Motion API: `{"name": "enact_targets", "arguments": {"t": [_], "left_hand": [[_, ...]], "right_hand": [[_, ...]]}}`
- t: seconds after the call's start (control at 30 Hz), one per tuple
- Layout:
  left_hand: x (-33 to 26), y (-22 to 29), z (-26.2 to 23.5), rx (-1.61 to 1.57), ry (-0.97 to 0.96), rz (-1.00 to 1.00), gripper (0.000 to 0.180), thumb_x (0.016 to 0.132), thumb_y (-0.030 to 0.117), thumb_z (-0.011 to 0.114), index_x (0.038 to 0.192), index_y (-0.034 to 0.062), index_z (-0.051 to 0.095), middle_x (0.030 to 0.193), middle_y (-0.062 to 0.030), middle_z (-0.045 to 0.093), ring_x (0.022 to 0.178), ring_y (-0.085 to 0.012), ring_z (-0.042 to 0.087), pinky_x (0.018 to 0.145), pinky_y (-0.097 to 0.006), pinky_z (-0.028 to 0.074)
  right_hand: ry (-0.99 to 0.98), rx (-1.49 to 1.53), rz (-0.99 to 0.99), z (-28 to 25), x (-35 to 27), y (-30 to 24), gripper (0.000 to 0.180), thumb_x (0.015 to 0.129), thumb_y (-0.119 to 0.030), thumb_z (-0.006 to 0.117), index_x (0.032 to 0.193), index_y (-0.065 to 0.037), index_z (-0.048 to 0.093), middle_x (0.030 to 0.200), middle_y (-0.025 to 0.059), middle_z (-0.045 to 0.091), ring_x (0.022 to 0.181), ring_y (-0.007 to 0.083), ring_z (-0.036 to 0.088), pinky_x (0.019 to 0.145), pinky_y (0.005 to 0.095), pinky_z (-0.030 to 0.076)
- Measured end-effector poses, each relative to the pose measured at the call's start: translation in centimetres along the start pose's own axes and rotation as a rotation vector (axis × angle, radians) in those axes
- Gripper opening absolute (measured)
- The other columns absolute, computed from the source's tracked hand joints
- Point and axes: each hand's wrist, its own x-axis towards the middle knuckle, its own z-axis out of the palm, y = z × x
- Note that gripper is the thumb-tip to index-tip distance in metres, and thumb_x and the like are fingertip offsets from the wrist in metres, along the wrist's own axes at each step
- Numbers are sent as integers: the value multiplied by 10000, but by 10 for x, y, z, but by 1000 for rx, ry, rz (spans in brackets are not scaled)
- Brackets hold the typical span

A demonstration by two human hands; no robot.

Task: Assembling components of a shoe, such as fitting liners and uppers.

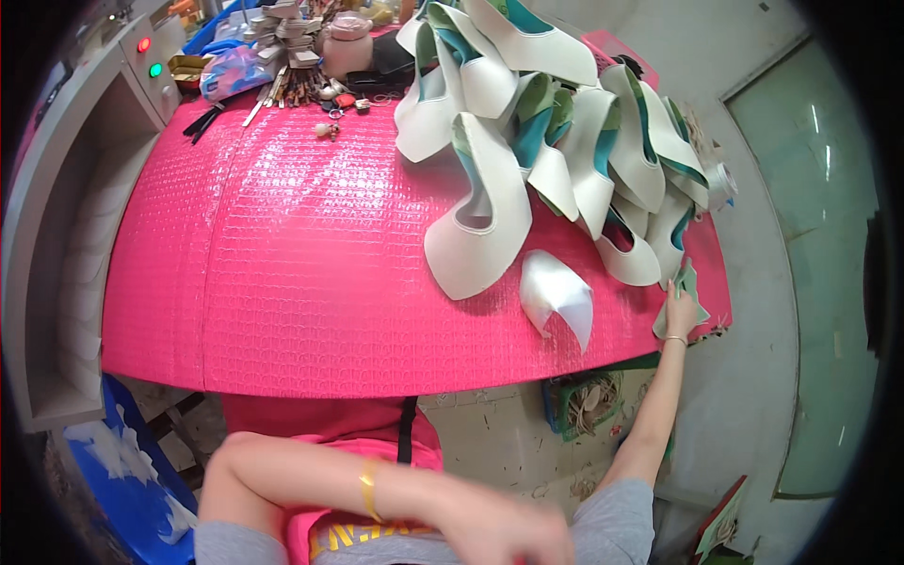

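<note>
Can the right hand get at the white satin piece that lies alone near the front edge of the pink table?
Probably yes: the right hand holds a green piece at the table edge, and only bare pink table separates it from the white satin piece.

Right arm stretched out forward and to the right, elbow nearly straight, thin bracelet at the wrist. Right hand point(680, 309) fingers curled, pinching closed. Left forearm lies across the body at the lower edge, yellow band on the wrist. Left hand point(513, 532) blurred, grip unclear.
</note>
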Motion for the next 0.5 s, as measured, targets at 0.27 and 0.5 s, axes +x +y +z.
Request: {"name": "enact_targets", "arguments": {"t": [0.27,0.5], "left_hand": [[-12,-10,-251,1303,1539,-791,371,747,351,591,836,-9,571,778,-164,618,764,-280,610,676,-360,465],[-27,-3,-251,1098,1329,-786,252,684,269,647,720,20,635,850,-149,602,814,-265,592,712,-363,459]], "right_hand": [[-182,1293,-580,-156,-24,-242,241,841,-145,527,1019,12,573,867,91,619,812,160,587,733,263,441],[-408,587,-1193,-125,1,-439,406,927,-346,241,1179,-178,511,1231,4,472,1204,141,354,1011,383,177]]}}
